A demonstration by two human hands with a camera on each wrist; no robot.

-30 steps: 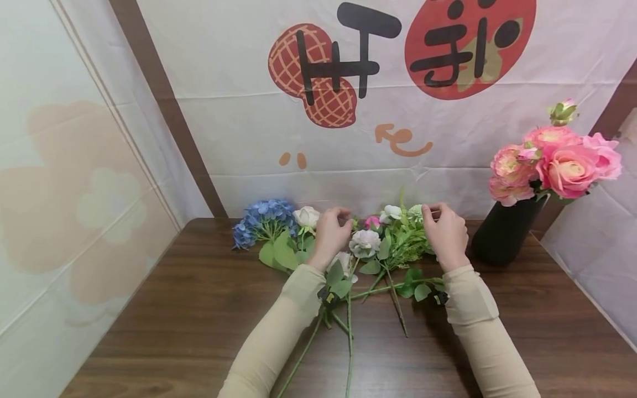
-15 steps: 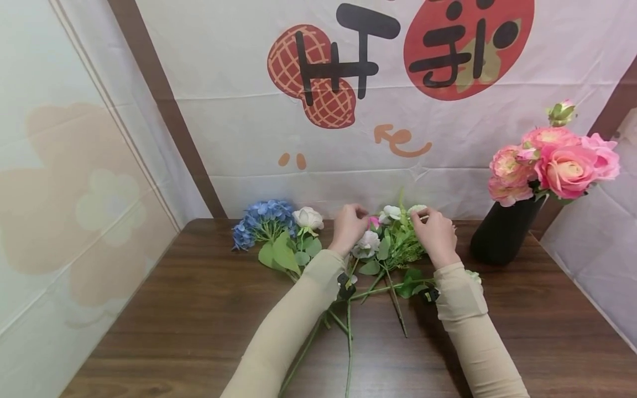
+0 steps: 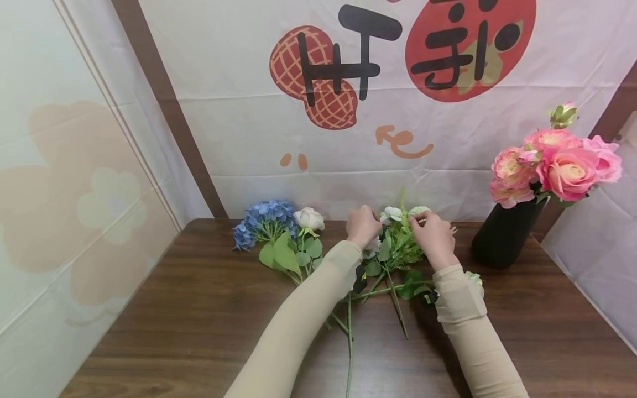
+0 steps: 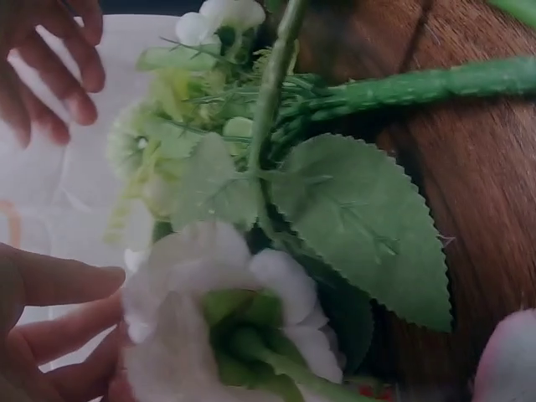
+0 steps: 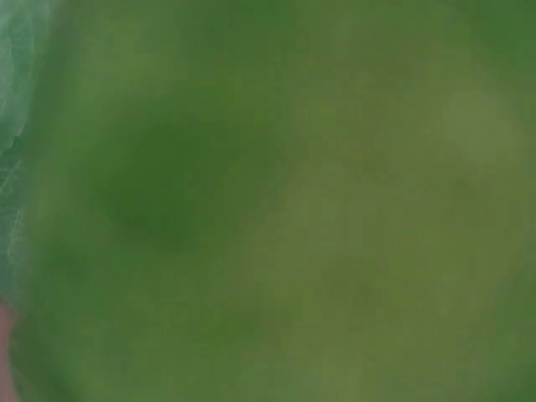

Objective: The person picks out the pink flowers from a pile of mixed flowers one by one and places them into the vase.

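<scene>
My left hand (image 3: 362,226) is over the middle of a spread of flower stems. In the left wrist view, its extended fingers (image 4: 67,289) lie right at the petals of a pale peony-like flower (image 4: 218,310). My right hand (image 3: 434,239) hovers beside the green filler sprig (image 3: 404,243) and a pale green flower head (image 3: 419,210). Seen from the left wrist, the right fingers (image 4: 63,84) hang loosely bent with nothing between them. Between the hands is a small white flower (image 3: 391,214). A blurred green leaf (image 5: 268,201) fills the right wrist view.
A blue hydrangea (image 3: 266,218) and a white rose (image 3: 309,219) lie at the left back of the wooden table (image 3: 164,320). At the right back stands a black vase (image 3: 505,235) of pink flowers (image 3: 567,166). A printed cloth (image 3: 239,138) hangs behind.
My left hand has moved right, from beside the white rose to over the pale flower, uncovering leaves behind it. My right hand has shifted slightly left and down. The flowers look unmoved.
</scene>
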